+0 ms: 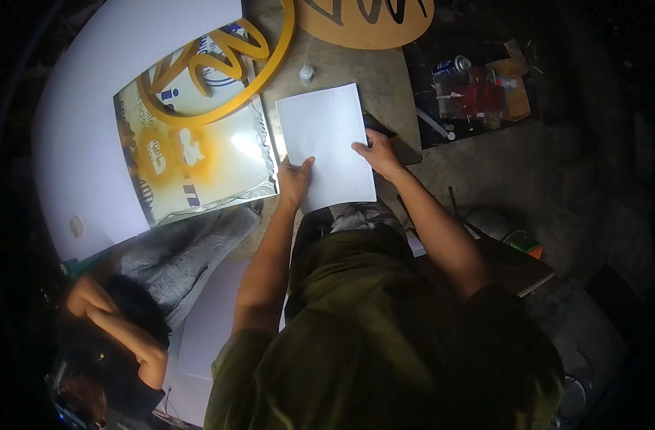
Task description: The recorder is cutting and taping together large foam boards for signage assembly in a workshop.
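Observation:
A white rectangular sheet (327,136), paper or thin board, is held out in front of me over the table. My left hand (295,180) grips its lower left edge, thumb on top and fingers underneath. On the opposite edge my right hand (378,154) pinches it the same way, the thumb lying on the white face. No marks can be made out on the sheet. To its left lies a glossy printed panel (234,172) with yellow paint stains. A yellow ring-shaped sign frame (266,80) with curved strokes inside rests across that panel.
A large white sheet (76,136) spreads at the left. Beyond my hands are a round tan board (363,25) and a small white disc (307,72). A spray can (453,66) and red scraps (480,98) lie at the far right. Another person with folded arms (123,333) is at lower left.

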Tool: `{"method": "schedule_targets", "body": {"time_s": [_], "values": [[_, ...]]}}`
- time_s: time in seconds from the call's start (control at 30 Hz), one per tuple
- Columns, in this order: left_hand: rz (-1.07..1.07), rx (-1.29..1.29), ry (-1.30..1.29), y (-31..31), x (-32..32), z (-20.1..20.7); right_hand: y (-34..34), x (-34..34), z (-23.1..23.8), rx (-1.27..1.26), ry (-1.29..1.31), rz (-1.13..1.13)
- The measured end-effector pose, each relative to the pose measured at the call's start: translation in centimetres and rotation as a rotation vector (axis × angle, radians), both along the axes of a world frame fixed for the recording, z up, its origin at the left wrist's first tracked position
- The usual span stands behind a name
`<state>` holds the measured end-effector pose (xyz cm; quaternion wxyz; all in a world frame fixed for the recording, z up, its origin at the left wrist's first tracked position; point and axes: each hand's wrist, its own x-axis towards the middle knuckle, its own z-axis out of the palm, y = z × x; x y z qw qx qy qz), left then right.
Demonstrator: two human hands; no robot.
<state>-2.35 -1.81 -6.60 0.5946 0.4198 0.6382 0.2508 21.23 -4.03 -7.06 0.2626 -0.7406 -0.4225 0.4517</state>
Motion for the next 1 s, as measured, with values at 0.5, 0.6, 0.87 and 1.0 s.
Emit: {"method": "schedule_targets", "body": {"time_s": [0.5,0.6,0.87,1.0], "values": [[0.101,0.471,-0.078,2.5,1.8,9.0,1.9,-2.4,11.8,0.496,0.214,-0.049],[0.099,0.429,-0.024,2.0,1.8,7.3,1.8,-2.8,11.0,0.502,0.229,-0.059],[0.099,0.480,-0.055,2.8,2.7,8.7,1.9,-3.1,12.8,0.278,0.226,-0.218],[0.097,0.440,-0.049,2.9,2.7,8.3,1.8,-2.8,11.9,0.382,0.220,-0.182]]}}
